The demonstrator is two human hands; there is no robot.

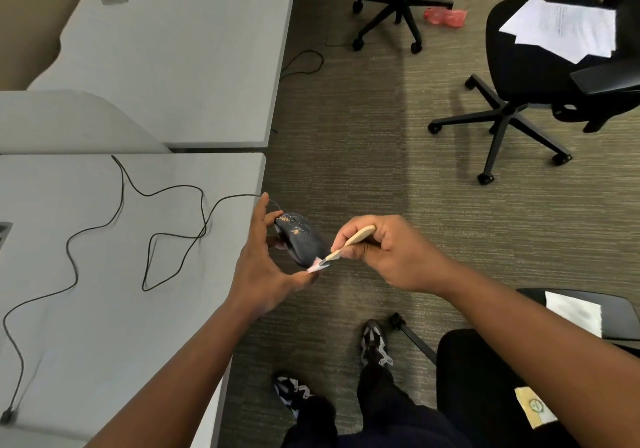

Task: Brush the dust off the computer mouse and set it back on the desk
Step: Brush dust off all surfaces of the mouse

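Observation:
A black computer mouse [300, 238] with tan dust specks on its top is held in my left hand [265, 264], off the desk's right edge and above the carpet. Its black cable [152, 236] trails back in loops across the grey desk [86, 309]. My right hand [391, 253] grips a small brush with a pale wooden handle [353, 239]. The brush's pinkish bristles [317, 264] touch the near end of the mouse.
A second grey desk [180, 52] lies beyond, past a partition. A black office chair [540, 76] with papers on its seat stands at the right, another chair [398, 4] farther back, a pink bottle [445, 17] on the carpet. My feet are below.

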